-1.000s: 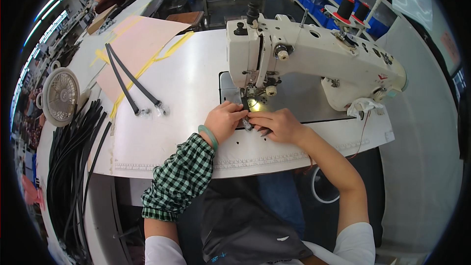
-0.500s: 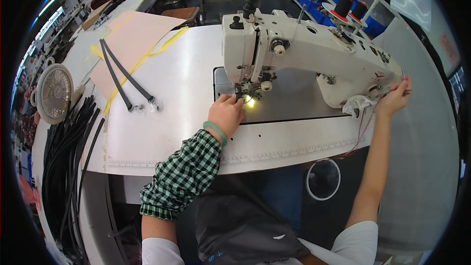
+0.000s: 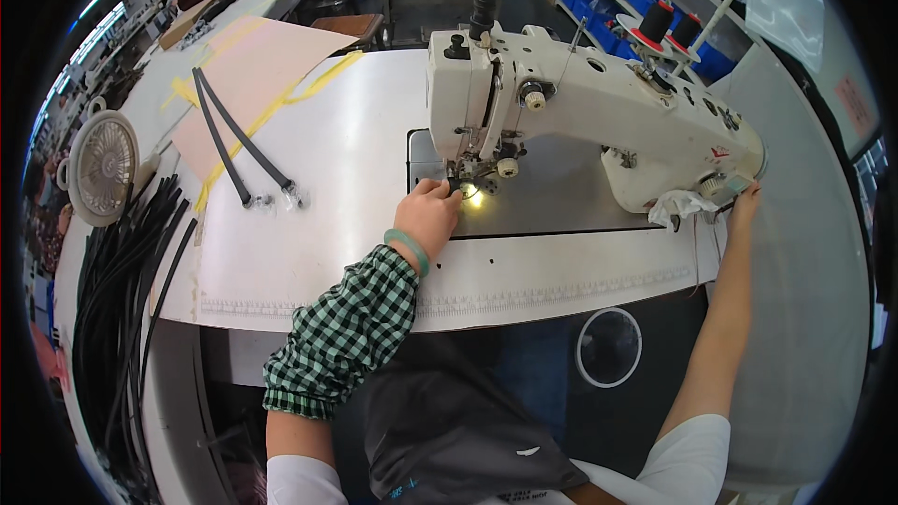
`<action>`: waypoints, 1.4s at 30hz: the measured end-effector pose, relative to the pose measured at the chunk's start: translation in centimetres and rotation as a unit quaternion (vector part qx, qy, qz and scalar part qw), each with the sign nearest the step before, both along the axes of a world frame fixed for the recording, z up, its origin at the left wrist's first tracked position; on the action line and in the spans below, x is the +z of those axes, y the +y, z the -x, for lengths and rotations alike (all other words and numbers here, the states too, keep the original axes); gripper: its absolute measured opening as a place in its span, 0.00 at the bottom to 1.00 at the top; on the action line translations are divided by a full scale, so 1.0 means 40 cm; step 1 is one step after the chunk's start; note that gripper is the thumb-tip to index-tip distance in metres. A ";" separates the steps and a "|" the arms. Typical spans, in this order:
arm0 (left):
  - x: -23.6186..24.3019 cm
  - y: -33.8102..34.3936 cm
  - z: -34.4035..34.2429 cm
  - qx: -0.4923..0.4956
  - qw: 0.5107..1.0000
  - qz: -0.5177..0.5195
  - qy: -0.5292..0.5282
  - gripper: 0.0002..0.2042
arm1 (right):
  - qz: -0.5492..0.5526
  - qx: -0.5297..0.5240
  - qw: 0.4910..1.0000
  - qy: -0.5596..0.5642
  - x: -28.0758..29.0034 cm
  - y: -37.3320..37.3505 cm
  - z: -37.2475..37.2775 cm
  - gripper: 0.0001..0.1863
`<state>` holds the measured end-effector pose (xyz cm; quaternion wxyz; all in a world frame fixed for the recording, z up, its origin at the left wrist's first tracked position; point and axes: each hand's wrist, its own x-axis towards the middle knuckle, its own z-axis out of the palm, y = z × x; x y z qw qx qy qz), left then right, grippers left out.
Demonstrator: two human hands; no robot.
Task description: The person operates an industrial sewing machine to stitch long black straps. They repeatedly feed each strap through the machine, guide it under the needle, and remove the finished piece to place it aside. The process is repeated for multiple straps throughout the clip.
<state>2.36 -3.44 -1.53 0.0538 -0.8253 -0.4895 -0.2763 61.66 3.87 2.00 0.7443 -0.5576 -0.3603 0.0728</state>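
A white sewing machine (image 3: 561, 84) stands on the table, its small lamp lit beside the needle. My left hand (image 3: 428, 215), with a green bangle and a checked sleeve cover, is at the presser foot (image 3: 460, 173). Its fingers are closed on a small dark piece that I cannot make out. At the machine's right end my right hand (image 3: 745, 202) reaches up by the handwheel (image 3: 762, 161); its fingers are mostly hidden there. A crumpled white cloth (image 3: 681, 206) hangs just left of that hand.
Two black straps (image 3: 234, 136) with clear-wrapped ends lie on the left, partly over pink paper (image 3: 271, 47). A black bundle of strips (image 3: 122, 290) hangs over the left edge beside a pale basket (image 3: 101, 166). Thread spools (image 3: 655, 21) stand behind the machine.
My right hand has moved slightly down and left at the machine's end, and its fingers are less visible. The left hand stays at the presser foot. The whole view has shifted a little.
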 end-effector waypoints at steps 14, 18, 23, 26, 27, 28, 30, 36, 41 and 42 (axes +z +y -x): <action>-0.004 0.000 0.000 0.018 0.999 -0.023 0.025 0.05 | 0.326 -0.076 0.925 -0.182 0.208 0.039 -0.034 0.25; -0.003 0.020 -0.035 -0.017 0.999 -0.029 0.013 0.06 | 0.090 -0.035 0.990 -0.105 0.099 -0.028 -0.147 0.26; -0.001 0.007 -0.003 0.012 0.999 -0.008 0.051 0.07 | 0.109 0.001 0.993 -0.043 0.071 -0.001 -0.036 0.28; 0.001 0.012 -0.010 0.000 0.999 -0.015 0.045 0.07 | 0.178 -0.071 0.974 -0.117 0.113 -0.011 -0.063 0.30; 0.001 0.015 -0.014 -0.008 0.999 -0.021 0.039 0.07 | 0.205 -0.107 0.960 -0.158 0.127 -0.017 -0.079 0.31; 0.001 0.016 -0.012 -0.008 0.999 -0.022 0.038 0.08 | 0.220 -0.126 0.949 -0.188 0.140 -0.013 -0.074 0.32; 0.000 0.012 -0.006 -0.006 0.999 -0.022 0.040 0.08 | 0.252 -0.156 0.923 -0.245 0.172 -0.001 -0.043 0.33; 0.007 0.009 -0.015 0.019 0.999 0.012 0.030 0.10 | 0.384 -0.097 0.899 -0.187 0.245 -0.015 -0.037 0.28; -0.006 0.015 -0.010 -0.002 0.999 -0.034 0.032 0.08 | 0.208 -0.011 0.970 -0.122 0.149 -0.037 -0.034 0.25; -0.005 0.017 -0.014 -0.005 0.999 -0.034 0.032 0.08 | 0.180 -0.021 0.977 -0.116 0.140 -0.040 -0.053 0.25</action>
